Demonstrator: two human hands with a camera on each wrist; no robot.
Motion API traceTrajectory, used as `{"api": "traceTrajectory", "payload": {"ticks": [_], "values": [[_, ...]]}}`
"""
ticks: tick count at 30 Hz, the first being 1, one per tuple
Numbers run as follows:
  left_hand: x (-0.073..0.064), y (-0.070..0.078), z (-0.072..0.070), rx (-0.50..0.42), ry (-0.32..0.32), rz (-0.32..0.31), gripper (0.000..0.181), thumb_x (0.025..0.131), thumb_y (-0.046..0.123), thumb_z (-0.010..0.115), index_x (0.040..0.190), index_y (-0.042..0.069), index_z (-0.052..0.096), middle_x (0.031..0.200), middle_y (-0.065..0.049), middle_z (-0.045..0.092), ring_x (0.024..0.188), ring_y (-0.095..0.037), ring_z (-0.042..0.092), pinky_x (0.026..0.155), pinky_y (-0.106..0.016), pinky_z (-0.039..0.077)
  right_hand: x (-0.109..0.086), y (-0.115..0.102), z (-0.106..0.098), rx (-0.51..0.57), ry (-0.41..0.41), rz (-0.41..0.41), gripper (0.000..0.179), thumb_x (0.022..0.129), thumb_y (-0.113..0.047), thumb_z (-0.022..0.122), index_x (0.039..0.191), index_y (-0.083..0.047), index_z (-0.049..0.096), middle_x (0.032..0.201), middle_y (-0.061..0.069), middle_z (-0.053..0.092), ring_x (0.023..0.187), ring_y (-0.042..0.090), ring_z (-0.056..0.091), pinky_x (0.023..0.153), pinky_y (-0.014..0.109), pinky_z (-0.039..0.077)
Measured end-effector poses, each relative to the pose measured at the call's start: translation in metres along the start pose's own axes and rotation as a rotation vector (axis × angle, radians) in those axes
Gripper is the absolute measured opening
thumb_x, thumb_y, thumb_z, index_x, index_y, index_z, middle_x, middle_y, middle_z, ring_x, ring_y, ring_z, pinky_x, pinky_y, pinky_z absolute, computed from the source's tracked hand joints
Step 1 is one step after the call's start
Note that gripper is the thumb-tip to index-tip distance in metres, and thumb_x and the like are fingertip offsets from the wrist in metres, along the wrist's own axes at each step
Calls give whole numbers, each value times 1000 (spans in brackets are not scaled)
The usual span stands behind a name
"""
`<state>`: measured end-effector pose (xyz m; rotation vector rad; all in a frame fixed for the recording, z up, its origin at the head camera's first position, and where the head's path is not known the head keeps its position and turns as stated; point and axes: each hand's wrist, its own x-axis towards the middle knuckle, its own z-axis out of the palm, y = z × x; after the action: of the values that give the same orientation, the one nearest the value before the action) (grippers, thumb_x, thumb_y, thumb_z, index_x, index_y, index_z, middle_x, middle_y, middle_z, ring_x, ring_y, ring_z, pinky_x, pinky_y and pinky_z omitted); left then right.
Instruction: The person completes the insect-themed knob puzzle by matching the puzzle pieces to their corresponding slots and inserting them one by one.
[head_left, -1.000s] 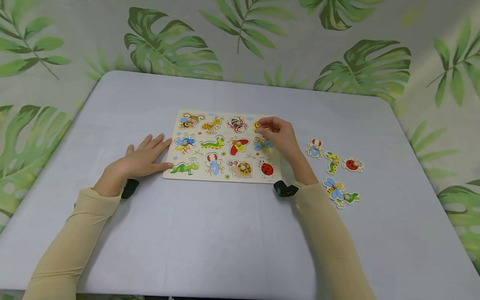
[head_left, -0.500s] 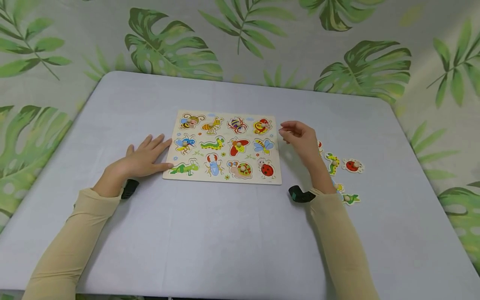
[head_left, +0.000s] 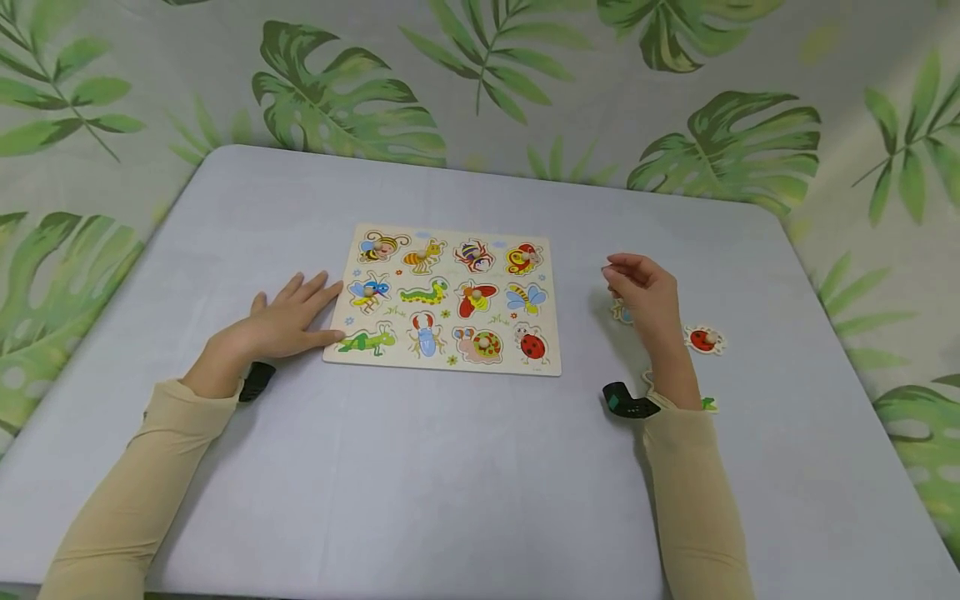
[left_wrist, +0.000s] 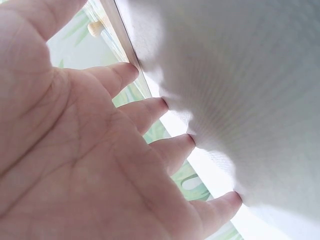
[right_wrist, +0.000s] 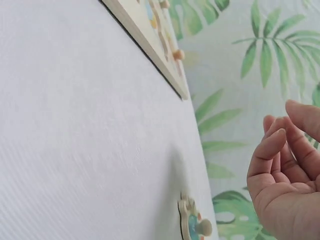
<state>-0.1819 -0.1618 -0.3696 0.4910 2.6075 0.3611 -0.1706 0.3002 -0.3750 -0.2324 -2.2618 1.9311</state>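
Note:
My left hand [head_left: 281, 325] lies with spread fingers beside a wooden peg puzzle board [head_left: 510, 367]. Its fingertips touch the tablecloth and the board's left edge; the left wrist view shows the palm [left_wrist: 90, 140] and fingertips meeting the cloth. Several insect pieces with knobs sit in the board, among them a spider [head_left: 475, 255] and a snail [head_left: 483, 343]. Over the loose pieces on the right hovers my right hand [head_left: 645, 292], fingers loosely bent, thumb apart, holding nothing. Partly beneath it is a beetle piece [head_left: 621, 312], whose knob [right_wrist: 204, 227] shows in the right wrist view.
A loose ladybug piece [head_left: 705, 339] lies right of the right wrist. The forearm hides most of a green piece [head_left: 709, 404] and other loose pieces. Leaf-patterned cloth [head_left: 525, 100] hangs behind the white-covered table [head_left: 450, 483].
My right hand has moved right and toward me, from the board's top right corner to over the loose pieces, uncovering the red-and-yellow piece there. The left hand has stayed put.

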Motion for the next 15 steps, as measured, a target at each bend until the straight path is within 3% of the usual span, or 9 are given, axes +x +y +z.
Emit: {"api": "traceTrajectory", "payload": {"ticks": [8, 15], "values": [[2, -3, 2, 14, 9, 1, 81, 92, 53, 49, 152, 16, 10, 159, -18, 3, 144, -48, -3, 100, -79, 0, 3, 2, -23, 42, 53, 67, 17, 86, -16, 67, 103, -15, 65, 84, -14, 67, 76, 3, 61, 67, 11, 50], [1, -4, 2, 5, 6, -2, 82, 91, 54, 49, 152, 16, 11, 159, -18, 2, 144, -47, -4, 100, -78, 0, 1, 12, -42, -217, 47, 193, 39, 89, -23, 63, 122, -4, 57, 86, -19, 61, 82, 0, 59, 72, 10, 50]]}}
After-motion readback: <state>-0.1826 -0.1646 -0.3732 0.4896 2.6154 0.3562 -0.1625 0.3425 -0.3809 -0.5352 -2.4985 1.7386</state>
